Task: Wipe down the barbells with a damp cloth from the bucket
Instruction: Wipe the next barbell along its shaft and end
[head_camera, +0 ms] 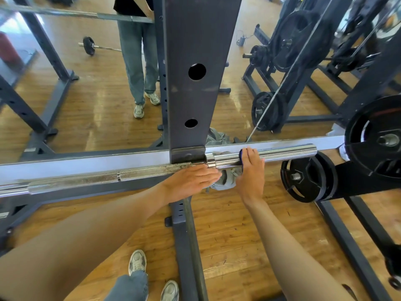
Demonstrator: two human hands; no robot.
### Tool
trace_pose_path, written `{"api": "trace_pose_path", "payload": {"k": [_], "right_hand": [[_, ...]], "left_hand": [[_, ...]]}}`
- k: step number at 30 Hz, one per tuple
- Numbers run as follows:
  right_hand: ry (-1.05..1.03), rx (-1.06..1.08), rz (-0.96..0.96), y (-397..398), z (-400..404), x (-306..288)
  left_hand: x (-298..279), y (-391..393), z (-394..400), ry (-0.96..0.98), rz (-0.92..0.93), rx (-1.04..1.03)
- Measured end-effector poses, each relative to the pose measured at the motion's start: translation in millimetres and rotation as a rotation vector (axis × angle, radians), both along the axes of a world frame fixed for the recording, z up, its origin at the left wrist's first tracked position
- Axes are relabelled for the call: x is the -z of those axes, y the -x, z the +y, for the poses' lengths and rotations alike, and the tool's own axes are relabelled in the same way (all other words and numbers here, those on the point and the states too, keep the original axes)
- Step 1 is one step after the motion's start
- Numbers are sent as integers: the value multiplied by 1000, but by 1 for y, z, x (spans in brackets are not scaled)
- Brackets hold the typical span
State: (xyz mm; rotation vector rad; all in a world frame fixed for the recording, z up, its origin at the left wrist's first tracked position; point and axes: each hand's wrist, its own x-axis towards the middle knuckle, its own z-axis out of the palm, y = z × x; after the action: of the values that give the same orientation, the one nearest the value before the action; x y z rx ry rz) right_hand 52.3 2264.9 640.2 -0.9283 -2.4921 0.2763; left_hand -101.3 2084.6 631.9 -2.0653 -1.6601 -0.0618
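A barbell (86, 178) lies across the rack at waist height, in front of a wall mirror. Its knurled shaft runs left and its shiny chrome sleeve (286, 152) points right. My right hand (251, 172) lies over the sleeve just right of the collar, fingers wrapped over a blue cloth (240, 156); only the cloth's edge shows beside my fingers. My left hand (191, 181) is at the shaft beside the collar, fingers straight and pointing right, holding nothing. No bucket is in view.
The dark rack upright (188, 94) stands right behind the collar, and its base beam (188, 246) runs along the floor between my arms. Black weight plates (308, 177) hang on pegs at the right. A grey bundle (225, 183) lies on the wooden floor under the sleeve.
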Motion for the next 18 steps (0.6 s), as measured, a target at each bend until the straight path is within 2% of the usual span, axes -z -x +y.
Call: {"api": "trace_pose_path", "payload": {"k": [4,5,8,9,12,13,16,17,18], "right_hand": [[-34,-353,-46,2,-17,11],[-58,-338,-51,1,-13,10],[2,-66,-33,7,-7,5],[17,-74,-27,11,-13,7],[-50,-347,-41,9,-21,17],[-88,-339,-45,7,-16,17],[-11,-18,-23,4,-9,11],[14,1,-17,6,-15,9],[22,-75,-23,9,-21,11]], "left_hand": [[-4,2,3,29,-71,-112],[-4,1,2,32,-63,-163],[-4,-1,2,24,-65,-225],[-3,-2,3,14,-88,-222],[1,-4,3,14,-136,-221],[2,-5,2,14,-140,-220],[6,-5,-2,35,-52,-175],[6,-5,-3,47,-25,-165],[6,-5,-4,62,-31,-157]]}}
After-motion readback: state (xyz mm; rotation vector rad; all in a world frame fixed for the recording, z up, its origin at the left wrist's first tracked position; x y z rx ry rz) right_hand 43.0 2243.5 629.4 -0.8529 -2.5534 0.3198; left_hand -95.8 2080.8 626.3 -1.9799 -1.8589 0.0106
